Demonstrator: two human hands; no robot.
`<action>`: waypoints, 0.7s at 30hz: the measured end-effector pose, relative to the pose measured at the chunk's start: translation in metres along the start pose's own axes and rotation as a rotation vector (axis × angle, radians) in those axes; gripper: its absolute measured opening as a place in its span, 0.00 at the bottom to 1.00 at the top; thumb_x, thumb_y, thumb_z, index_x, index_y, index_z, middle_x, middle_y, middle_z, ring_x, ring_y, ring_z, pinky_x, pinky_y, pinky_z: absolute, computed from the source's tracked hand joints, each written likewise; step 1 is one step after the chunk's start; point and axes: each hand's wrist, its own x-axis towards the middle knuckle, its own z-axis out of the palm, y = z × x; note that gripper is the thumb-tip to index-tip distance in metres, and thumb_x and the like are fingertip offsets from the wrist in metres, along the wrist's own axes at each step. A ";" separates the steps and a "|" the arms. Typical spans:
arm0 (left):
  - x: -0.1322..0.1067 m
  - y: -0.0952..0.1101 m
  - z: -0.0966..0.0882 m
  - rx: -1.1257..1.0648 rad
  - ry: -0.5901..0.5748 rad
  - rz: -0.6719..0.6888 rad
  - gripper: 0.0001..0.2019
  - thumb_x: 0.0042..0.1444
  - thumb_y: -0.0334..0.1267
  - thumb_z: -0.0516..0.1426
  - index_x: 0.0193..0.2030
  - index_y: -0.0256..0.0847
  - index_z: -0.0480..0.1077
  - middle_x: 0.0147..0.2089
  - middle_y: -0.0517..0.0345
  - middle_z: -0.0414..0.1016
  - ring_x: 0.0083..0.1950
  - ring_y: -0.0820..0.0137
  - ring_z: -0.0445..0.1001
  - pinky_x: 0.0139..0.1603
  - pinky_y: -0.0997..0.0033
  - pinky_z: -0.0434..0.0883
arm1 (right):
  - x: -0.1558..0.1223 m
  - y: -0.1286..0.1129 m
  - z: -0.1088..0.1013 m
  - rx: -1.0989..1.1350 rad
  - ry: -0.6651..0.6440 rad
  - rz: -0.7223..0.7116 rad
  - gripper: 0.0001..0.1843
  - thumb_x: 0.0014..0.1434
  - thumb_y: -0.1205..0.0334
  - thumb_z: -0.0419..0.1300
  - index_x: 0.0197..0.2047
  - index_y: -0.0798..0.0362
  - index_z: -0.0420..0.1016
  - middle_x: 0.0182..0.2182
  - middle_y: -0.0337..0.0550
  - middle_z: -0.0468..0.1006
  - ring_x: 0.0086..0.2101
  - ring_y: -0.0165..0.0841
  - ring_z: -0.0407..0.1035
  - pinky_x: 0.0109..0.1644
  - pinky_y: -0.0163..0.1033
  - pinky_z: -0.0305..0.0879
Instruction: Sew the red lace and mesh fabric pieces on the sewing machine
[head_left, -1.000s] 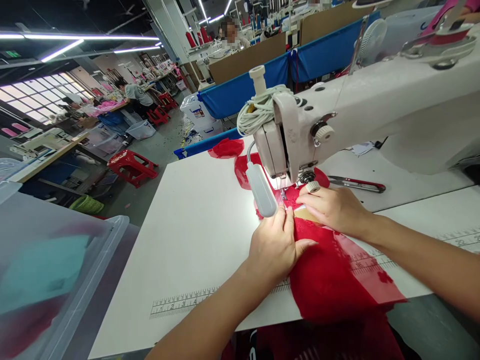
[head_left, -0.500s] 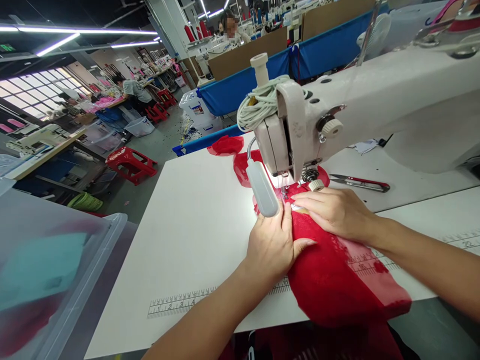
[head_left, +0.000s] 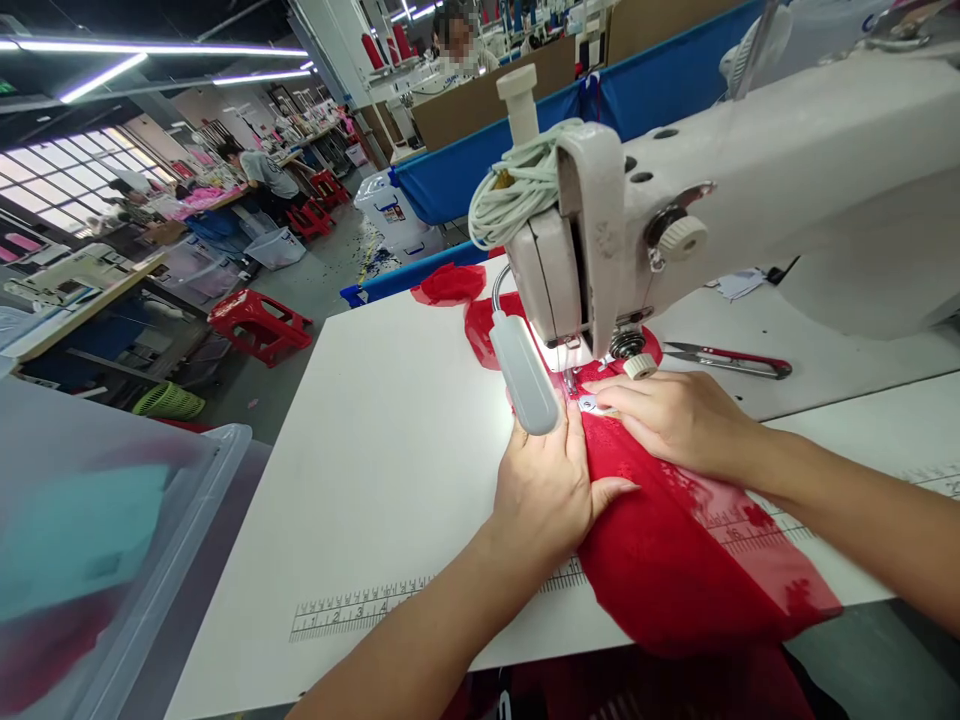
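Note:
Red fabric (head_left: 667, 560), part opaque and part sheer, lies under the needle and presser foot (head_left: 571, 382) of a white sewing machine (head_left: 765, 190) and drapes over the front table edge. My left hand (head_left: 544, 490) lies flat on it, thumb spread to the right, fingertips partly hidden behind a grey lamp (head_left: 527, 380). From the right, my right hand (head_left: 686, 425) rests on the fabric with fingers stretched out near the needle. A small white piece (head_left: 589, 404) shows between the fingertips of both hands.
Red-handled thread snips (head_left: 731, 360) lie right of the machine head. More red fabric pieces (head_left: 450, 285) are behind the lamp. A translucent plastic bin (head_left: 225, 470) stands at the left, past the white tabletop (head_left: 390, 450). Other people work at tables farther back.
My right hand has shifted slightly to the right, and more of the white piece shows. The fabric's lower right corner has swung a little rightward. My left hand stays nearly in place.

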 end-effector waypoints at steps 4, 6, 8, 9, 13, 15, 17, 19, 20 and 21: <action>0.000 0.000 -0.003 0.006 -0.057 -0.007 0.42 0.65 0.61 0.35 0.64 0.20 0.60 0.64 0.32 0.64 0.64 0.51 0.65 0.62 0.50 0.64 | 0.000 0.000 0.000 -0.004 -0.031 0.033 0.16 0.59 0.73 0.50 0.42 0.54 0.76 0.44 0.43 0.82 0.34 0.33 0.75 0.32 0.36 0.65; 0.000 0.000 -0.005 0.009 -0.080 -0.010 0.41 0.64 0.61 0.37 0.64 0.21 0.60 0.63 0.33 0.65 0.64 0.51 0.65 0.62 0.49 0.64 | 0.000 0.000 0.000 -0.005 -0.057 0.048 0.15 0.59 0.73 0.50 0.41 0.53 0.76 0.43 0.43 0.82 0.33 0.32 0.74 0.32 0.36 0.64; 0.001 0.000 -0.006 0.020 -0.093 -0.014 0.40 0.64 0.61 0.39 0.64 0.22 0.60 0.62 0.33 0.66 0.63 0.51 0.66 0.62 0.47 0.64 | -0.001 0.000 0.001 -0.004 -0.079 0.056 0.14 0.60 0.73 0.49 0.40 0.53 0.76 0.43 0.43 0.82 0.33 0.32 0.74 0.32 0.36 0.64; 0.001 0.000 -0.006 0.023 -0.095 -0.017 0.40 0.64 0.61 0.40 0.64 0.22 0.60 0.62 0.33 0.66 0.63 0.51 0.66 0.62 0.46 0.63 | -0.001 0.000 0.001 -0.001 -0.081 0.059 0.15 0.60 0.72 0.49 0.41 0.53 0.75 0.43 0.43 0.82 0.33 0.32 0.74 0.33 0.36 0.64; 0.001 0.000 -0.005 -0.006 -0.059 -0.034 0.39 0.64 0.61 0.40 0.63 0.24 0.61 0.60 0.34 0.69 0.61 0.51 0.67 0.63 0.47 0.63 | 0.000 -0.001 0.001 0.007 -0.071 0.068 0.16 0.61 0.72 0.47 0.43 0.52 0.75 0.44 0.43 0.81 0.34 0.33 0.75 0.32 0.37 0.64; 0.002 -0.001 -0.005 -0.044 -0.035 -0.042 0.38 0.64 0.61 0.42 0.62 0.24 0.63 0.58 0.34 0.70 0.60 0.50 0.68 0.61 0.48 0.65 | 0.000 -0.002 0.000 0.007 -0.082 0.086 0.16 0.61 0.71 0.47 0.41 0.52 0.75 0.44 0.42 0.81 0.33 0.33 0.75 0.32 0.37 0.64; 0.004 -0.007 -0.007 -0.107 -0.028 -0.059 0.32 0.65 0.57 0.45 0.58 0.27 0.66 0.54 0.36 0.72 0.56 0.51 0.70 0.57 0.49 0.68 | 0.001 -0.001 0.000 0.008 -0.093 0.099 0.15 0.61 0.71 0.47 0.40 0.51 0.75 0.44 0.42 0.82 0.32 0.33 0.75 0.32 0.37 0.64; 0.009 -0.017 -0.008 -0.197 -0.015 -0.148 0.22 0.66 0.49 0.47 0.51 0.33 0.71 0.50 0.41 0.74 0.52 0.55 0.73 0.53 0.54 0.71 | 0.001 0.000 -0.001 0.020 -0.094 0.093 0.15 0.61 0.71 0.48 0.41 0.50 0.75 0.44 0.42 0.81 0.33 0.34 0.76 0.32 0.37 0.66; 0.011 -0.023 -0.009 -0.243 0.011 -0.221 0.18 0.66 0.44 0.47 0.49 0.35 0.71 0.50 0.43 0.74 0.51 0.57 0.73 0.53 0.56 0.71 | 0.000 0.001 0.000 0.028 -0.089 0.085 0.15 0.61 0.71 0.48 0.42 0.50 0.75 0.45 0.42 0.81 0.34 0.34 0.76 0.33 0.37 0.67; 0.013 -0.030 -0.008 -0.283 0.045 -0.293 0.15 0.65 0.39 0.47 0.49 0.36 0.70 0.51 0.44 0.73 0.53 0.58 0.72 0.54 0.58 0.71 | 0.000 0.002 0.000 0.035 -0.081 0.079 0.16 0.60 0.71 0.48 0.43 0.50 0.75 0.46 0.42 0.81 0.35 0.34 0.77 0.33 0.38 0.68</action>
